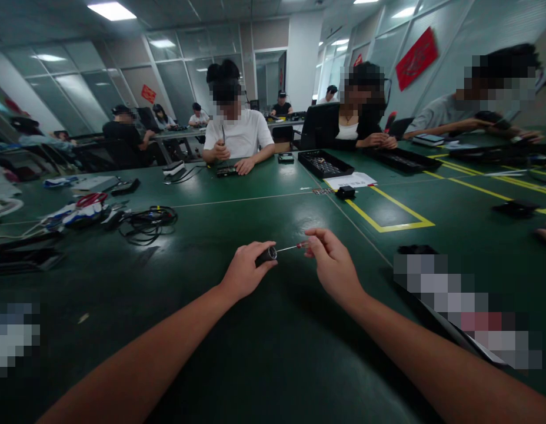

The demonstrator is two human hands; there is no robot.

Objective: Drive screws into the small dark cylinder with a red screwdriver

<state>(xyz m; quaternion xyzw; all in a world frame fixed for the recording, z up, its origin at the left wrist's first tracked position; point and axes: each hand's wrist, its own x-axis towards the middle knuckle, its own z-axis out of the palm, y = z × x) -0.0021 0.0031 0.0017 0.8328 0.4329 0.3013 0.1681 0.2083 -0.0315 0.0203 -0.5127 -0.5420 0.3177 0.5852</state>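
Above the green tabletop (255, 365), my left hand (245, 268) is closed round a small black cylinder (267, 255). The cylinder's round end, with a pale ring, faces right. My right hand (332, 259) pinches the reddish, see-through handle of a thin screwdriver (302, 244). Its metal shaft points left, with the tip at the cylinder's ringed end. Whether the tip touches the end or sits inside it, I cannot tell. The cylinder's rear part is hidden by my left fingers.
Coiled black cables (152, 224) lie to the left, near a black tray (26, 259). A parts tray (325, 164) and a small black block (346, 192) stand ahead, beside yellow tape (405, 226). A person in white (238, 135) works opposite; others sit to the right.
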